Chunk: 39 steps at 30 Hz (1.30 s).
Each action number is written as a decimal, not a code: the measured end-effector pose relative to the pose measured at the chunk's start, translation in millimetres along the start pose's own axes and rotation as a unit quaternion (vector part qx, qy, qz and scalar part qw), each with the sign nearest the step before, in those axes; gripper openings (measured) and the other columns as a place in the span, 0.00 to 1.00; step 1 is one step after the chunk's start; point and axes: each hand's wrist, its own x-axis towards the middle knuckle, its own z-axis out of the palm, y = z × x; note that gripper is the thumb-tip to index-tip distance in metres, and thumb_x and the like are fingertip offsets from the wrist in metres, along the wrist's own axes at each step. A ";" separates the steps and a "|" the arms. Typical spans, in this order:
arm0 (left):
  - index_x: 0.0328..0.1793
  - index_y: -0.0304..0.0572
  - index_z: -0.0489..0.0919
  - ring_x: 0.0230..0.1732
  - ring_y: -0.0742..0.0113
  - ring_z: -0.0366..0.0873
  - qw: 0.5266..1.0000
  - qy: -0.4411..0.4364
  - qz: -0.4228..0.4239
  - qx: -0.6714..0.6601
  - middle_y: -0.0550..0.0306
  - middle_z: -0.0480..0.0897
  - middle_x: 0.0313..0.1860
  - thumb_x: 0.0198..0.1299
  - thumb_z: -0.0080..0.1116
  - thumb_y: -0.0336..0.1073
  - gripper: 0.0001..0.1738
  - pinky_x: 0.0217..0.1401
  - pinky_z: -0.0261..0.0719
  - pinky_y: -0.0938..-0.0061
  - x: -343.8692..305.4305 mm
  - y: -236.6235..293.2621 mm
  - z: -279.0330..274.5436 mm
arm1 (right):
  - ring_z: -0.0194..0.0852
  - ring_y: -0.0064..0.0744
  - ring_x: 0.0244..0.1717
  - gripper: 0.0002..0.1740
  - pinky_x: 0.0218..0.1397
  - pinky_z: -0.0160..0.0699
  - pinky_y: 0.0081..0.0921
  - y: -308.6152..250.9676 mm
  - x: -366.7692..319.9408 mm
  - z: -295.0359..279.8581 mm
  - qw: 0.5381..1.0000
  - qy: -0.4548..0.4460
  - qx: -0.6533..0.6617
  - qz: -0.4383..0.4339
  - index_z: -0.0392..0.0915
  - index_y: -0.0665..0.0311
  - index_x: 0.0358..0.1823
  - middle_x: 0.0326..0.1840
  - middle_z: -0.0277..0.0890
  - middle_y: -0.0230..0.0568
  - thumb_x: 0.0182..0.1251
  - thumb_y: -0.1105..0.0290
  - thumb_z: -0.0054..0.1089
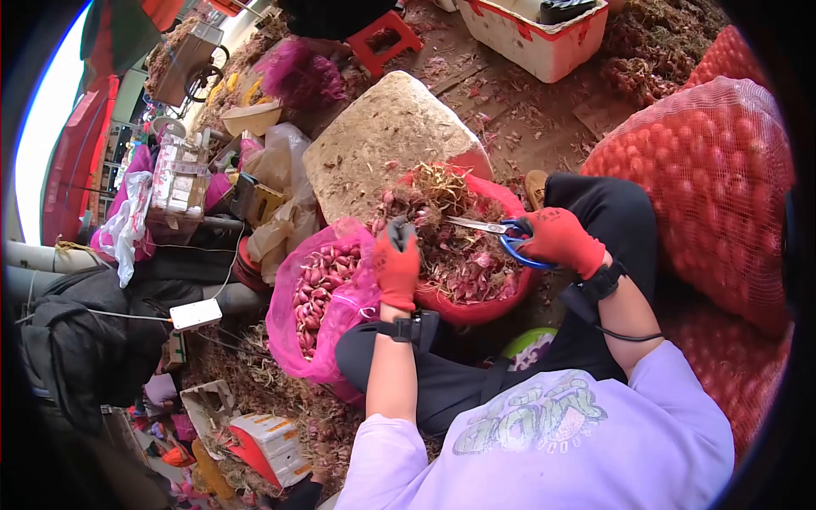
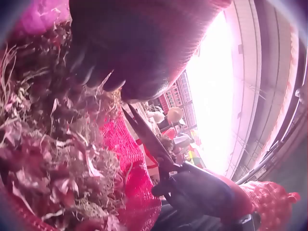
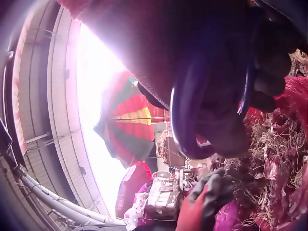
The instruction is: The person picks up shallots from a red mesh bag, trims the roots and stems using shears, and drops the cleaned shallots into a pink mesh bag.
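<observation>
My right hand (image 1: 561,242), in a red glove with dark fingertips, grips blue-handled scissors (image 1: 476,224). Their blades point left over a heap of dry shallot roots and skins (image 1: 476,268) in a red mesh bag (image 1: 476,310). Gloved the same way, my left hand (image 1: 397,263) is raised between that heap and a pink mesh bag (image 1: 289,340) of peeled-looking shallots (image 1: 319,293). In the left wrist view its curled fingers (image 2: 113,79) are close to the scissor tips. Whatever lies inside those fingers is hidden, so I cannot tell what it holds.
A dirt-covered white foam slab (image 1: 382,136) lies beyond the heap. Large red net sacks (image 1: 688,178) of shallots stand at the right. A foam box (image 1: 544,38) and a red stool (image 1: 382,42) are farther back. A white power strip (image 1: 195,314) with cables sits left.
</observation>
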 end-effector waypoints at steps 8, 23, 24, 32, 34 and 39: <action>0.50 0.41 0.76 0.43 0.53 0.79 0.958 -0.103 0.186 0.195 0.47 0.80 0.47 0.49 0.66 0.39 0.22 0.45 0.76 0.67 37.6 8.1 11.9 | 0.79 0.46 0.34 0.21 0.38 0.75 0.36 -5.9 7.1 -3.1 0.997 0.058 0.043 0.040 0.78 0.60 0.38 0.30 0.79 0.47 0.52 0.50 0.58; 0.57 0.46 0.74 0.52 0.50 0.73 0.969 -0.207 0.113 0.077 0.49 0.77 0.48 0.48 0.66 0.42 0.28 0.57 0.70 0.62 7.3 6.3 -2.0 | 0.79 0.46 0.31 0.22 0.34 0.75 0.39 7.3 8.0 18.3 0.997 0.074 -0.013 0.003 0.75 0.62 0.36 0.26 0.78 0.47 0.50 0.50 0.59; 0.54 0.41 0.76 0.47 0.53 0.77 0.991 -0.122 0.044 0.011 0.51 0.80 0.45 0.52 0.62 0.40 0.23 0.56 0.71 0.67 16.0 2.1 -0.4 | 0.79 0.46 0.31 0.22 0.34 0.75 0.39 5.5 7.2 17.7 0.997 0.073 -0.014 0.006 0.75 0.62 0.35 0.26 0.78 0.47 0.50 0.50 0.59; 0.68 0.45 0.65 0.62 0.46 0.68 0.929 -0.226 0.174 0.237 0.40 0.68 0.64 0.44 0.65 0.44 0.41 0.65 0.65 0.61 125.9 -45.2 1.1 | 0.79 0.44 0.33 0.21 0.36 0.74 0.35 -2.5 6.2 11.1 0.999 0.018 -0.018 0.032 0.77 0.57 0.39 0.28 0.78 0.44 0.52 0.49 0.60; 0.67 0.50 0.65 0.62 0.43 0.67 0.907 -0.320 0.107 0.252 0.37 0.68 0.63 0.42 0.67 0.46 0.43 0.63 0.66 0.58 127.4 -37.4 -1.5 | 0.79 0.43 0.33 0.21 0.35 0.75 0.36 -3.5 5.0 9.2 0.999 0.022 -0.009 0.035 0.78 0.57 0.39 0.28 0.78 0.44 0.52 0.49 0.60; 0.63 0.39 0.68 0.61 0.44 0.68 0.904 -0.118 0.082 0.403 0.35 0.71 0.58 0.39 0.71 0.48 0.43 0.61 0.67 0.56 87.0 -44.3 -23.5 | 0.79 0.43 0.34 0.18 0.37 0.75 0.35 -11.7 3.2 8.8 0.993 0.092 0.074 0.017 0.79 0.57 0.40 0.30 0.79 0.44 0.54 0.52 0.60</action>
